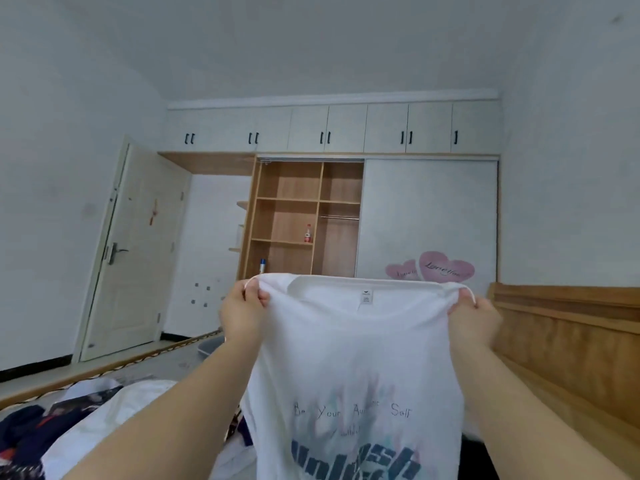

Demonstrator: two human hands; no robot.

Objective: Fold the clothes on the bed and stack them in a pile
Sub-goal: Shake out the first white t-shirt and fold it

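1. At the two shoulder corners of a white cotton T-shirt with a printed front [356, 344], the garment is held up in the air: one corner is pinched between thumb and curled fingers of the left hand [244, 311], the other is gripped in the same way by the right hand [472, 318].
2. The neckline is stretched level between the two hands, and a small label can be seen inside the collar (its lettering is too small to be read).
3. The shirt is hung downward from the grip, in front of the person and above the bed, with dark block lettering and a line of thin script shown through the cloth lower down.
4. Both bare forearms are extended forward and upward from the bottom edge of the view.
5. Below and to the left, a heap of unfolded clothes, white and dark navy [52, 420], is spread on the bed.
6. To the right, a light wooden bed board [568, 337] is seen just beside the right forearm.
7. Beyond the shirt, a tall wardrobe with open wooden shelves [298, 216] is set against the far wall; a red-capped bottle [308, 233] is stood on one shelf, and two pink heart stickers [433, 268] are fixed to its white sliding door.
8. At the left, a white room door with a metal handle [131, 251] is seen standing open.
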